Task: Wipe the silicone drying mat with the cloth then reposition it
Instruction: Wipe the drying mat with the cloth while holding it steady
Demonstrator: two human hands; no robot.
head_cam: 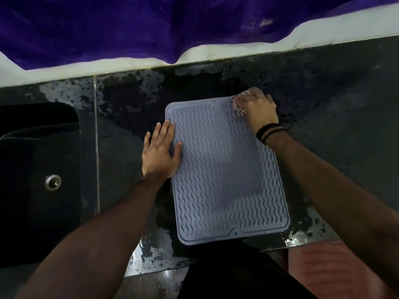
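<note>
A grey-blue silicone drying mat point(224, 169) with wavy ridges lies flat on the wet black counter, its long side running away from me. My left hand point(160, 151) presses flat on the mat's left edge, fingers straight. My right hand point(255, 107) sits at the mat's far right corner, fingers curled round a bunched cloth point(238, 106). Only a small patterned bit of the cloth shows under the fingers.
A dark sink point(38, 169) with a metal drain point(53, 182) lies to the left. Water patches cover the counter point(336, 126) around the mat. A purple fabric point(129, 24) hangs over the white wall at the back. The counter's front edge is just below the mat.
</note>
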